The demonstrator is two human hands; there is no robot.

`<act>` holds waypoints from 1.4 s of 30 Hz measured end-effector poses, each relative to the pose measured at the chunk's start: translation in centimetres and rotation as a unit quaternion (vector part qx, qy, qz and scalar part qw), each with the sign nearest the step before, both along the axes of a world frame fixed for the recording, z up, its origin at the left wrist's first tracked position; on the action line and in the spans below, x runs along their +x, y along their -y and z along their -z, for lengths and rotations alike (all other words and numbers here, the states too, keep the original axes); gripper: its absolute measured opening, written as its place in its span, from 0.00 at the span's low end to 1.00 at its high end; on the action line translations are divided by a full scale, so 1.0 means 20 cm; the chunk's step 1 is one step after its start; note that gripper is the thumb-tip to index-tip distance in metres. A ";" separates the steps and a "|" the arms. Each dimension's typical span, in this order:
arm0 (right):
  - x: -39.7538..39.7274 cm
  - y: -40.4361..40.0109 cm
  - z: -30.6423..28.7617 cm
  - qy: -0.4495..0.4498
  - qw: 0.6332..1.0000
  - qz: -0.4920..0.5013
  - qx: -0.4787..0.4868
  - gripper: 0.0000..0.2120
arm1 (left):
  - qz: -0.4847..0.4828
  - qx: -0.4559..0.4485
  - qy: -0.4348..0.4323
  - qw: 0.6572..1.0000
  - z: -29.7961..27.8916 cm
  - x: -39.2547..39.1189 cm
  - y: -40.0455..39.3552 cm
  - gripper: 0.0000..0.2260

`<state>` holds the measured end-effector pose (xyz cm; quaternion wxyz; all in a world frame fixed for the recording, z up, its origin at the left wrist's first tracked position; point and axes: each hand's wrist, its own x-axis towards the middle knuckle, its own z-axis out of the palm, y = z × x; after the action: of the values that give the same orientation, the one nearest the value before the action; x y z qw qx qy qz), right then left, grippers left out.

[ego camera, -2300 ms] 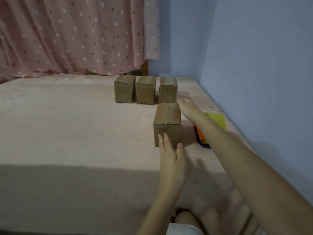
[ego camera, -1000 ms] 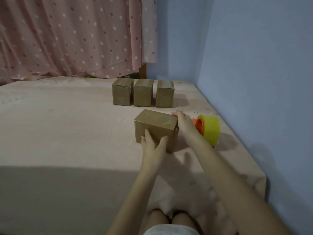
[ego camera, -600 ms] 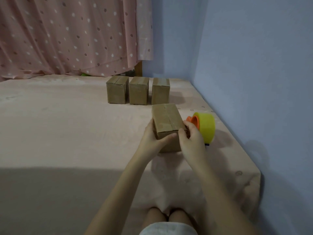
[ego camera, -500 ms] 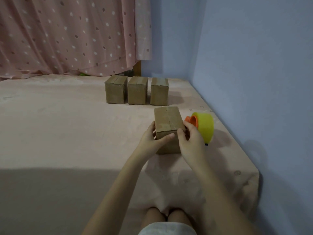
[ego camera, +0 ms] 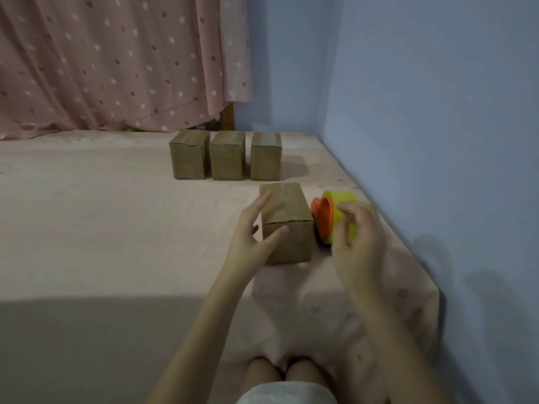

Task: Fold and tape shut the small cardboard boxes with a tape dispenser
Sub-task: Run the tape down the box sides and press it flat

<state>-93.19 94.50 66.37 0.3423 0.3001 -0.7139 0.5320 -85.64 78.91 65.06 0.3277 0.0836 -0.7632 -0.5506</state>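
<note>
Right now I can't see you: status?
Left hand open by the near box. Right hand open over the dispenser. Nothing blocking.

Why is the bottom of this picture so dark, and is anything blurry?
Head view: a broad shadow covers the near part of the pink sheet; the light is dim and the image grainy. The right hand is motion-blurred by the tape dispenser; the nearest box stays fairly sharp.
</note>
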 end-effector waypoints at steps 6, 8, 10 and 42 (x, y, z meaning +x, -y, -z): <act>-0.16 -0.20 0.11 0.187 0.981 -0.046 -0.009 0.17 | -0.024 -0.116 0.045 0.992 -0.01 -0.02 -0.05 0.19; -0.20 -0.21 0.17 0.271 0.956 -0.082 0.073 0.24 | -0.040 -0.126 0.045 0.990 -0.01 -0.03 -0.06 0.18; -0.23 -0.21 0.20 0.304 0.936 -0.101 0.148 0.30 | -0.057 -0.126 0.043 0.989 -0.02 -0.05 -0.07 0.16; -0.40 -0.18 0.15 -0.123 0.832 -0.069 0.536 0.34 | -0.046 -0.114 0.016 0.992 -0.01 -0.08 -0.03 0.17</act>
<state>-101.13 98.09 63.36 0.1749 0.5478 -0.8168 0.0469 -87.22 79.43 65.24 0.3474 0.0897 -0.8218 -0.4426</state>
